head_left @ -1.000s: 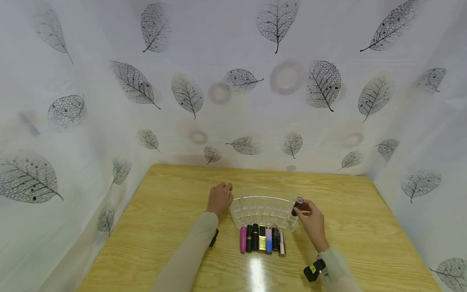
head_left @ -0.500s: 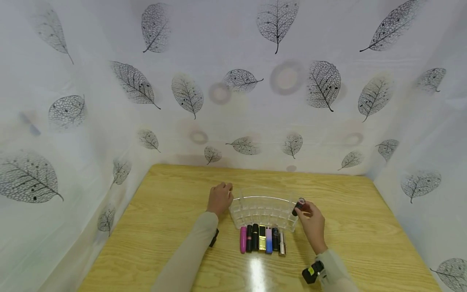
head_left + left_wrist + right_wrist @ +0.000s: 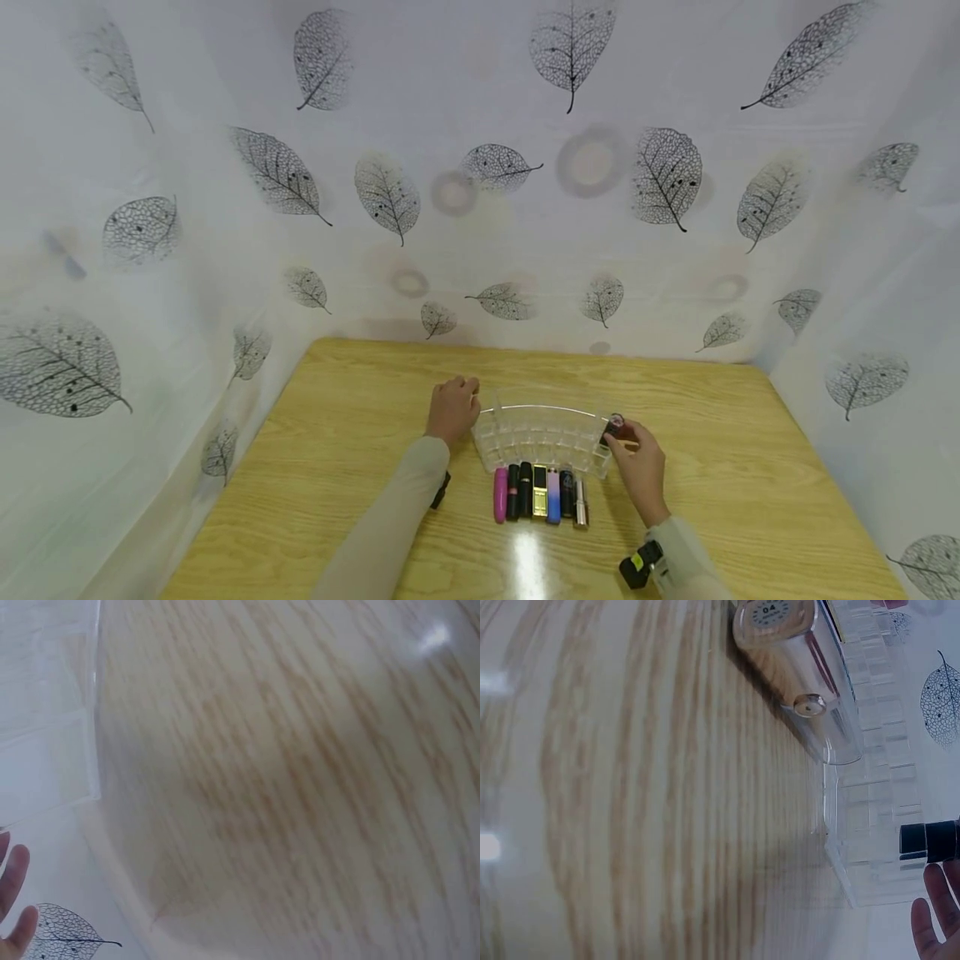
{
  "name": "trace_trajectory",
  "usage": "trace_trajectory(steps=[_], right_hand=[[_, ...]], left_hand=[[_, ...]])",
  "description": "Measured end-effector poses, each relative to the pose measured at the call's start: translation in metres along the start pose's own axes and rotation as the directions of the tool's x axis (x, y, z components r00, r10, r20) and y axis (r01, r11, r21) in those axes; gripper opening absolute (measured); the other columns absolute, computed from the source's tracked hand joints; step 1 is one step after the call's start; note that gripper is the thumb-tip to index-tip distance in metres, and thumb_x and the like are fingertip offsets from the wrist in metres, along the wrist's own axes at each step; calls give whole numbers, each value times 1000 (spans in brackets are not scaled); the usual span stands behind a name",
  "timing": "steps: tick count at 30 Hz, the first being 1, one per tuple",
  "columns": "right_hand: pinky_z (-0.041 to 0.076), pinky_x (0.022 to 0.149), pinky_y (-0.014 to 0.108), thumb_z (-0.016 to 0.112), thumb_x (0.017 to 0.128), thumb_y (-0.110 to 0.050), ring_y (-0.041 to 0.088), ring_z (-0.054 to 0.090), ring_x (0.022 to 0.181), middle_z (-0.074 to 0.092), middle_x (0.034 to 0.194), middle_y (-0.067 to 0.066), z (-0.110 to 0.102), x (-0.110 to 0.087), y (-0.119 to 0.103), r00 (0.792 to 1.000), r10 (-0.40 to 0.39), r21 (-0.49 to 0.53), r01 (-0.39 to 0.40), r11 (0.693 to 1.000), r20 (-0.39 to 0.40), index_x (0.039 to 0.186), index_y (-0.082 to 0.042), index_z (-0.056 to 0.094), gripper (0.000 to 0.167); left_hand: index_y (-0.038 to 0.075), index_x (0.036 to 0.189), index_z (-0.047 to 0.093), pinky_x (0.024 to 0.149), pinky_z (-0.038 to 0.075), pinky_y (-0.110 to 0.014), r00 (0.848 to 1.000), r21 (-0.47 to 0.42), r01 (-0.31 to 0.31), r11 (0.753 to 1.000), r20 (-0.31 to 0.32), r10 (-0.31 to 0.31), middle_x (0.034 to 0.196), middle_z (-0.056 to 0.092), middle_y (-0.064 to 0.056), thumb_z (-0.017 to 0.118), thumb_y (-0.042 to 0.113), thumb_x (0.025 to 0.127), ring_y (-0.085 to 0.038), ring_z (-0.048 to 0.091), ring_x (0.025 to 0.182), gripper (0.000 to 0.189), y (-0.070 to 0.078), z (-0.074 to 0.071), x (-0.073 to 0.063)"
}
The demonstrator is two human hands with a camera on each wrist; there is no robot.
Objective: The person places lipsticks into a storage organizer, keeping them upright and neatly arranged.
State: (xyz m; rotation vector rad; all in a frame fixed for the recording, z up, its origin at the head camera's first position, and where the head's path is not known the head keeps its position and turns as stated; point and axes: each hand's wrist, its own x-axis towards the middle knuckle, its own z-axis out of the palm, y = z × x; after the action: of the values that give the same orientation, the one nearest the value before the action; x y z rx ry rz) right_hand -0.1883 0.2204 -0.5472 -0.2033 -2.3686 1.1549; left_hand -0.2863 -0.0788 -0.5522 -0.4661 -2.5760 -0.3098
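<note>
A clear stepped lipstick organizer [image 3: 536, 433] with many small compartments stands mid-table. My left hand [image 3: 453, 410] grips it at its back left corner; in the left wrist view bent fingers [image 3: 13, 881] show at the rim, while the thumb is hidden. At the right end, my right hand [image 3: 639, 462] pinches a black lipstick [image 3: 609, 429] between thumb and fingers. In the right wrist view this lipstick [image 3: 928, 840] overlaps the end compartments, seen through the clear plastic.
Along the organizer's front lies a row of lipsticks: a magenta tube [image 3: 500, 495], several black ones, a gold one [image 3: 540, 492], a blue-purple one [image 3: 553, 495] and a silver-capped one [image 3: 581, 502]. A leaf-printed curtain [image 3: 480, 233] encloses the wooden table [image 3: 360, 392].
My right hand has lowered the black lipstick slightly into the right end of the organizer. The left hand has stayed at the corner, and the front row lies as before.
</note>
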Motion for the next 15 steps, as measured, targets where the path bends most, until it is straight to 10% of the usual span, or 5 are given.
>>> trace_trajectory(steps=[15], right_hand=[[52, 73, 43, 74, 77, -7, 29, 64, 86, 68, 96, 17, 1, -3, 0, 999, -27, -56, 28, 998, 30, 103, 0, 63, 29]], left_hand=[[16, 98, 67, 81, 49, -40, 998, 194, -54, 979, -19, 59, 86, 64, -5, 67, 17, 77, -23, 61, 86, 21, 10, -12, 4]])
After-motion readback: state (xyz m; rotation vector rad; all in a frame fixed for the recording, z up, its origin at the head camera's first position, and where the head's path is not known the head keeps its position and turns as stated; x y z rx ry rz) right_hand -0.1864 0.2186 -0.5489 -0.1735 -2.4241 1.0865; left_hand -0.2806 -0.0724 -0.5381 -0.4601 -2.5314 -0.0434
